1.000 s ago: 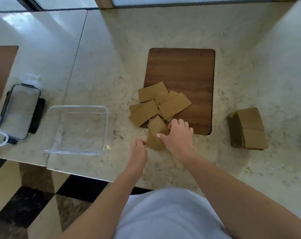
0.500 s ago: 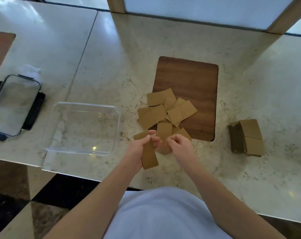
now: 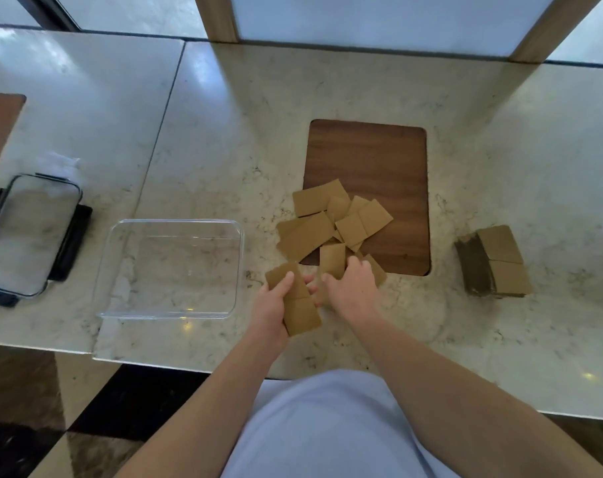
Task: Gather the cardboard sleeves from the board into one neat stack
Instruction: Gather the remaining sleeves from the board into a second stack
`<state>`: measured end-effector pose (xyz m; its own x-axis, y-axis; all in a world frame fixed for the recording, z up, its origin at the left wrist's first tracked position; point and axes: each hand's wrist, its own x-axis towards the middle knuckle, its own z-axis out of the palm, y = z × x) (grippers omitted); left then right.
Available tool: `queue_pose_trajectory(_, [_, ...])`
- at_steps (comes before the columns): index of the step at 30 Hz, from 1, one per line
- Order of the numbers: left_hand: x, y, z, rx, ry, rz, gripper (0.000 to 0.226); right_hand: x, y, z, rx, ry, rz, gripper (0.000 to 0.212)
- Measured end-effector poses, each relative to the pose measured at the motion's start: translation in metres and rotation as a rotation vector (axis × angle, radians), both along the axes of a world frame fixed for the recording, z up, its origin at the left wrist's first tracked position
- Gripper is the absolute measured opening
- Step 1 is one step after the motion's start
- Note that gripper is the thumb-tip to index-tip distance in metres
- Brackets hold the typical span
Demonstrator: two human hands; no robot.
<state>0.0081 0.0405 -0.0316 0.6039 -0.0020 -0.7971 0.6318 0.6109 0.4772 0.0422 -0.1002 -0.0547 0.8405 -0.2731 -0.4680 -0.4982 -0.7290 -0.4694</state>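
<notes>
While the left hand grips one sleeve, the right hand hides whatever its curled fingers hold.

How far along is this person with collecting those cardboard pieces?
Early on. A finished-looking stack sits to the right on the counter. The left hand holds a sleeve or two; the right hand reaches for another at the pile's near edge. A loose pile of sleeves is left, lying partly on the wooden board.
</notes>
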Motion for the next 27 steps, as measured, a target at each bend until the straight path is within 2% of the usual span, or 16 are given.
queue_pose_trajectory(4, [0.006,-0.001,0.0,0.016,0.035,-0.001,0.026,-0.002,-0.017,0.015,0.439,-0.044,-0.252,0.015])
queue_pose_trajectory(7, [0.007,-0.002,0.003,-0.029,0.018,-0.079,0.028,-0.009,-0.038,0.036,0.7,0.033,-0.405,0.013])
queue_pose_trajectory(9, [0.007,-0.005,0.006,-0.097,-0.019,-0.128,0.039,-0.012,-0.051,0.049,0.765,0.159,-0.38,0.013])
queue_pose_trajectory(12, [0.008,-0.012,0.006,-0.088,-0.039,-0.203,0.038,-0.016,-0.057,0.057,0.67,0.299,-0.106,0.025])
queue_pose_trajectory(14, [0.01,-0.018,0.008,-0.131,-0.025,-0.2,0.033,-0.018,-0.049,0.059,0.539,0.261,0.118,0.028])
queue_pose_trajectory(16, [0.01,-0.024,0.007,-0.161,0.01,-0.24,0.047,-0.022,-0.04,0.054,0.289,0.204,0.386,0.042])
queue_pose_trajectory(18, [0.01,-0.028,0.006,-0.096,0.056,-0.329,0.037,-0.026,-0.032,0.046,0.057,0.173,0.568,0.048])
queue_pose_trajectory(20, [0.007,-0.027,0.001,-0.037,0.108,-0.348,0.028,-0.028,-0.029,0.037,-0.013,0.168,0.577,0.053])
queue_pose_trajectory(21, [0.008,-0.025,0.001,-0.042,0.127,-0.323,0.028,-0.025,-0.031,0.036,0.009,0.161,0.512,0.056])
queue_pose_trajectory(24, [0.013,-0.017,0.003,-0.163,0.153,-0.165,0.033,-0.008,-0.048,0.034,-0.056,-0.011,0.351,0.074])
queue_pose_trajectory(26, [0.013,-0.014,0.003,-0.219,0.158,-0.125,0.04,0.003,-0.058,0.029,-0.13,-0.073,0.426,0.098])
queue_pose_trajectory(27, [0.01,-0.013,0.001,-0.223,0.152,-0.128,0.039,0.009,-0.058,0.027,-0.108,-0.045,0.494,0.102])
